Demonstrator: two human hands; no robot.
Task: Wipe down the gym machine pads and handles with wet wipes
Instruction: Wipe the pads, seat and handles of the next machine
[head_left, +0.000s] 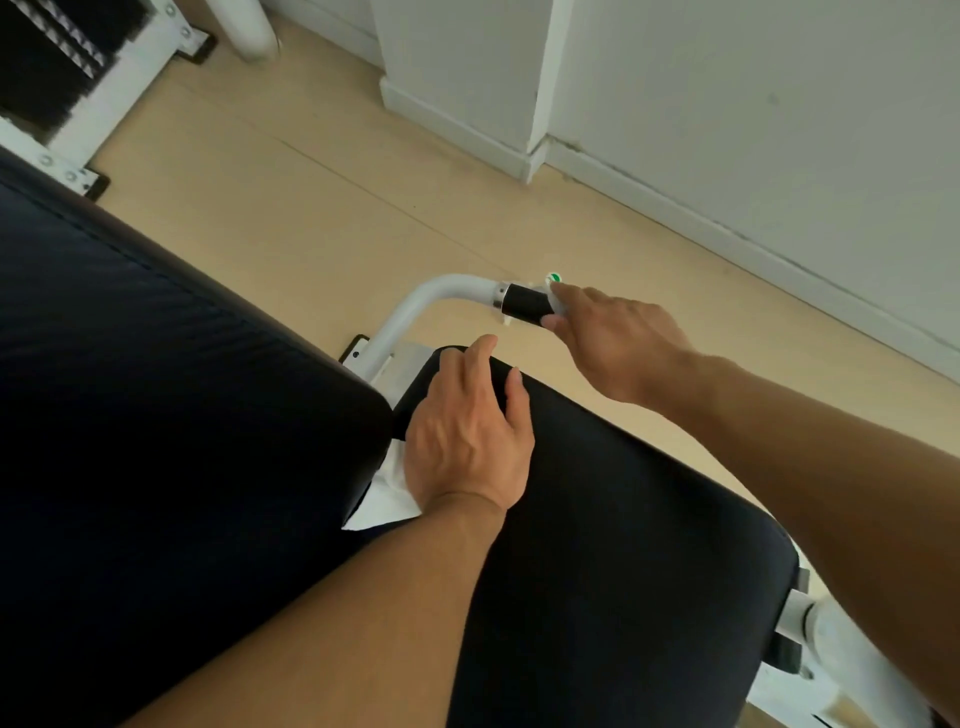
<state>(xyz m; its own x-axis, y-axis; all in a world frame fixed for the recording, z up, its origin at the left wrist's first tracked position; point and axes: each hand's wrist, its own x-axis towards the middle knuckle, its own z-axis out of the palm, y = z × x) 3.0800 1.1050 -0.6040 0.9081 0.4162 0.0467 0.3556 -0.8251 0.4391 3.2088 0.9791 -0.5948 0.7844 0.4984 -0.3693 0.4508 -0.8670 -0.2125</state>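
A black seat pad (613, 519) fills the lower middle, with a larger black back pad (156, 389) to its left. My left hand (467, 436) lies flat on the seat pad's far corner and presses a white wet wipe (387, 493) into the gap between the two pads. My right hand (613, 338) grips the end of a black handle grip (522, 304) on a curved white tube (415, 312). A bit of white wipe (555, 296) shows under its fingers there.
Beige floor (311, 197) lies beyond the pads. A white wall with skirting (727, 228) runs along the right. Another machine's white frame and black weight stack (62, 78) stand at the top left. White frame parts (831, 654) show at the bottom right.
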